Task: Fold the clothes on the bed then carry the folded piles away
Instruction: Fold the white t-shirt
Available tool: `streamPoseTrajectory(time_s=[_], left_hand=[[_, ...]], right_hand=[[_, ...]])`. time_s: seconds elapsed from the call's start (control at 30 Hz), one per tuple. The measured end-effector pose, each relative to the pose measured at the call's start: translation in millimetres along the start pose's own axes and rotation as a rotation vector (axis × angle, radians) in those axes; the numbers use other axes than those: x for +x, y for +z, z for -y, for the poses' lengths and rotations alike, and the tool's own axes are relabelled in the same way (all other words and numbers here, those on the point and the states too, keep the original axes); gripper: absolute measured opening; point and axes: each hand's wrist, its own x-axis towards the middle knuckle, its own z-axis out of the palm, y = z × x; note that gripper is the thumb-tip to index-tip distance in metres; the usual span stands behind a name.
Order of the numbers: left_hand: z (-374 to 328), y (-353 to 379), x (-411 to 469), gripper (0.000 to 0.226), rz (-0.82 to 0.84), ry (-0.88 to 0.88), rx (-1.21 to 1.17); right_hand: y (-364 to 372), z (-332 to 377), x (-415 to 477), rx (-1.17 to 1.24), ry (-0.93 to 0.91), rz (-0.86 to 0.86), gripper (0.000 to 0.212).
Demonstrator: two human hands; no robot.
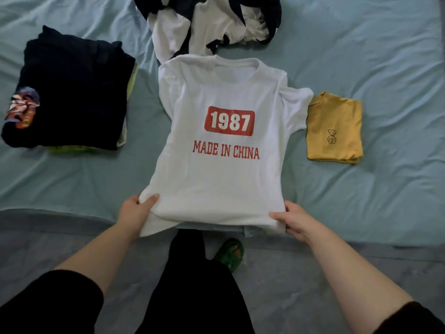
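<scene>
A white T-shirt point(221, 179) with a red "1987 MADE IN CHINA" print lies face up in the middle of the bed, collar away from me. My left hand point(136, 212) grips its bottom left hem corner. My right hand point(292, 220) grips the bottom right hem corner. The hem hangs slightly over the bed's near edge. One sleeve sticks out on the right; the left sleeve is tucked close to the body.
A folded pile topped by a dark garment point(69, 92) sits at the left. A folded yellow shirt point(334, 128) lies at the right. Unfolded white and dark clothes point(209, 22) are heaped at the back. The light blue sheet point(373, 56) covers the bed. A green sandal point(231, 253) shows below.
</scene>
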Motion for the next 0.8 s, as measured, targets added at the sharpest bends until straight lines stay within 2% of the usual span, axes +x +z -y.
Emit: streamPoseTrajectory(time_s=[0.13, 0.2, 0.27, 0.33, 0.47, 0.6, 0.7, 0.8], left_hand=[[7, -11, -12, 0.029, -0.007, 0.044, 0.066], [10, -14, -17, 0.032, 0.038, 0.027, 0.052], [15, -16, -19, 0.037, 0.082, 0.019, 0.033], [19, -15, -19, 0.038, 0.092, 0.029, 0.005], [28, -5, -15, 0.034, 0.021, 0.047, -0.035], [36, 2, -13, 0.022, 0.084, 0.042, 0.047], [42, 2, -11, 0.02, 0.048, 0.015, -0.002], [48, 6, -3, 0.024, -0.013, 0.057, 0.082]], right_hand=[[-17, -9, -11, -0.156, -0.057, -0.092, 0.016], [-22, -16, -11, -0.126, -0.104, -0.163, 0.008], [-25, -21, -9, 0.043, -0.143, -0.198, 0.01], [-27, -25, -7, 0.106, -0.158, -0.192, 0.011], [-33, -41, -3, -0.092, -0.152, -0.17, 0.024], [-44, -59, 2, -0.172, -0.121, -0.136, 0.025], [-52, -72, 4, -0.115, -0.098, -0.151, 0.023], [-58, -86, 5, -0.052, -0.093, -0.251, 0.021]])
